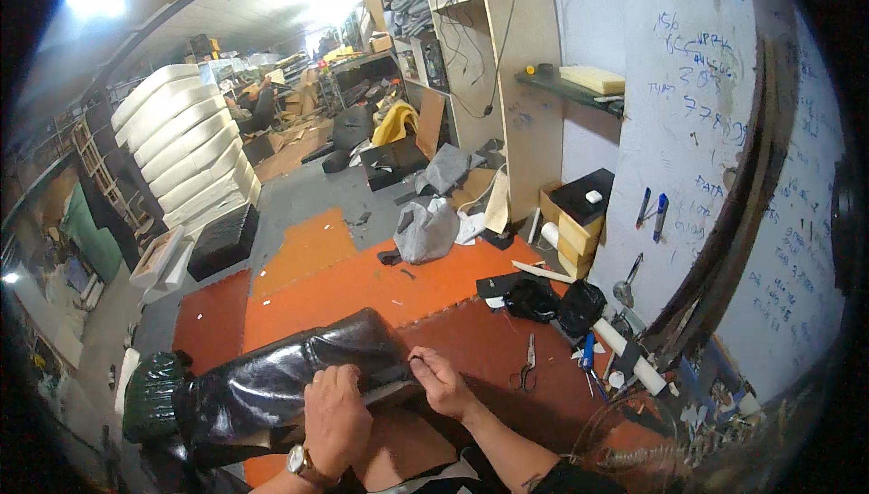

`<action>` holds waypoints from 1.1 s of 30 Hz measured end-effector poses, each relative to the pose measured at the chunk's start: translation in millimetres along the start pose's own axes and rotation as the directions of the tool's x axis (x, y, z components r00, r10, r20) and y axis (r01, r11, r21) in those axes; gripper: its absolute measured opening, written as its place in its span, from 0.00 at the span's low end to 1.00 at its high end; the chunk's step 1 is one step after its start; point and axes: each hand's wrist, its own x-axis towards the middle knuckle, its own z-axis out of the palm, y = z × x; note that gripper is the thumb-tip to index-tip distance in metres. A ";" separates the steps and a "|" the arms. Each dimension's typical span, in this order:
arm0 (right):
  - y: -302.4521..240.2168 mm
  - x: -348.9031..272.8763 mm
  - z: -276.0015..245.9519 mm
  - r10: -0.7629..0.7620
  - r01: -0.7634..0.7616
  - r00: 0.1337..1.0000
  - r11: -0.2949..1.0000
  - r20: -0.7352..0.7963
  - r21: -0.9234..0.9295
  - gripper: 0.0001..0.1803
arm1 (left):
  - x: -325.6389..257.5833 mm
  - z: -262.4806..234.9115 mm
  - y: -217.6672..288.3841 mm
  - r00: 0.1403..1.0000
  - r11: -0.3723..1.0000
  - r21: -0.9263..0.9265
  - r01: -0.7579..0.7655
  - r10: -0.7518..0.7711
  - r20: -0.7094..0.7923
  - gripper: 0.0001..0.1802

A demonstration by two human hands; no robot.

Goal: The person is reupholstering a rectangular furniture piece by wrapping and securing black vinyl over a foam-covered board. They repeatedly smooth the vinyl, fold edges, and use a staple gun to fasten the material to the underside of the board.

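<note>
Head view of an upholstery workshop. A black leatherette-covered cushion lies on the orange-and-brown mat floor, its long axis running from lower left to upper right, directly ahead of both hands. The left hand, wearing a wristwatch, presses flat on the cushion's near edge, fingers curled over the cover. The right hand pinches the cover at the cushion's right end; whether it holds a small tool cannot be told. Both hands touch the cushion. Scissors lie on the floor to the right, nearer the right hand.
</note>
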 end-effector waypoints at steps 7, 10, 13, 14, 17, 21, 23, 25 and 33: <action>-21.5 10.4 -22.6 0.008 0.078 0.955 0.958 0.296 -0.277 0.17 | 32.9 -17.2 -4.3 0.883 0.993 -0.030 0.112 -0.086 0.461 0.28; -26.9 16.4 -23.4 0.083 0.084 0.927 0.905 0.367 -0.417 0.20 | 35.4 -16.8 -12.8 0.842 1.000 0.017 0.004 -0.013 0.540 0.29; -21.7 21.5 -21.4 0.078 0.118 0.928 0.866 0.365 -0.486 0.18 | 30.9 -11.2 -11.2 0.835 0.996 0.085 0.004 -0.050 0.547 0.21; -22.2 20.4 -21.3 0.088 0.125 0.925 0.849 0.371 -0.514 0.16 | 27.8 -8.6 -10.2 0.837 0.994 0.109 0.027 -0.082 0.541 0.18; -29.1 17.6 -21.7 0.037 0.187 0.930 0.809 0.367 -0.557 0.12 | 6.4 2.8 -13.9 0.939 0.997 0.071 0.031 -0.053 0.341 0.23; -14.9 1.5 -13.3 -0.159 0.263 0.955 0.842 0.250 -0.471 0.12 | -17.0 17.7 -25.6 0.965 0.990 0.128 -0.059 0.024 0.261 0.13; -11.3 -18.6 -3.4 -0.123 0.152 0.988 0.876 0.093 -0.458 0.13 | -15.1 16.5 -23.8 0.964 0.989 0.124 -0.086 0.052 0.259 0.09; -14.4 -55.6 10.2 0.002 -0.066 0.991 0.874 -0.132 -0.482 0.13 | -13.1 22.0 -22.0 0.975 0.992 0.073 -0.106 0.089 0.206 0.08; -43.8 -64.3 11.9 0.650 -0.634 0.667 0.239 0.364 0.736 0.32 | -10.9 28.2 -19.2 0.975 0.986 0.078 -0.147 0.131 0.177 0.02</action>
